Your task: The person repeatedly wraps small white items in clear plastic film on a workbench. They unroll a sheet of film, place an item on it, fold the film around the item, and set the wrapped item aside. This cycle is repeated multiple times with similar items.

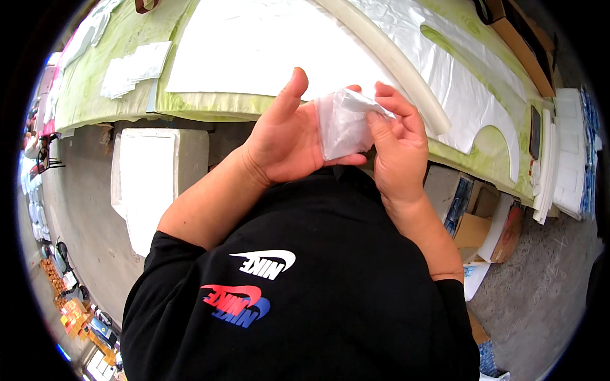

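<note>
Fingers L hand (286, 143) cradle clear bag (343, 124) | R hand (397, 143) pinches rim | contents unclear

Clear-white bag (343, 124) — pale green table (190, 101) — black shirt (330, 286).

Just one view here, a head-worn fisheye looking steeply down over the wearer's black shirt (305, 286), close in on both hands at chest height, with the green-covered table (210, 101) curving across the top and concrete floor (82, 216) below.
</note>
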Demonstrator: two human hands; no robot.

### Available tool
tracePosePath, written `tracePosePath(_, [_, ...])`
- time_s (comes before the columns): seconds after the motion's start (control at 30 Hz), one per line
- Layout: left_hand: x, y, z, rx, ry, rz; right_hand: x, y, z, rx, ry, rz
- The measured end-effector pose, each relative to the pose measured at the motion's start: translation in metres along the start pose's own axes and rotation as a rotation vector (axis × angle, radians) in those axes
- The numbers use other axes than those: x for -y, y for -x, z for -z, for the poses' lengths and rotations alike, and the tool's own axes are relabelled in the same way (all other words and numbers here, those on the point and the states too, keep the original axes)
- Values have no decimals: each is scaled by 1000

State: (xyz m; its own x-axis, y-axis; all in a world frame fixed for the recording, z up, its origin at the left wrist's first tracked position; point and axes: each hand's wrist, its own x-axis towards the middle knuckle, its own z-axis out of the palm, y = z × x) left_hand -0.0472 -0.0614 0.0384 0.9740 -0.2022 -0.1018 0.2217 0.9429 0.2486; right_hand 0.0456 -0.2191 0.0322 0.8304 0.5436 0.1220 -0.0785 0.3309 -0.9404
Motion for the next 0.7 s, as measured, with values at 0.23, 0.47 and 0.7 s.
tracePosePath(0.23, [7, 0, -1, -177, 39, -111, 24, 3, 12, 385, 96, 284])
tracePosePath(0.47, [-2, -7, -4, -154, -11, -91, 11, -5, 16, 510, 191, 371])
tracePosePath(0.7, [-5, -10, 1, -333, -167, -89, 8, -4, 12, 432, 221, 366])
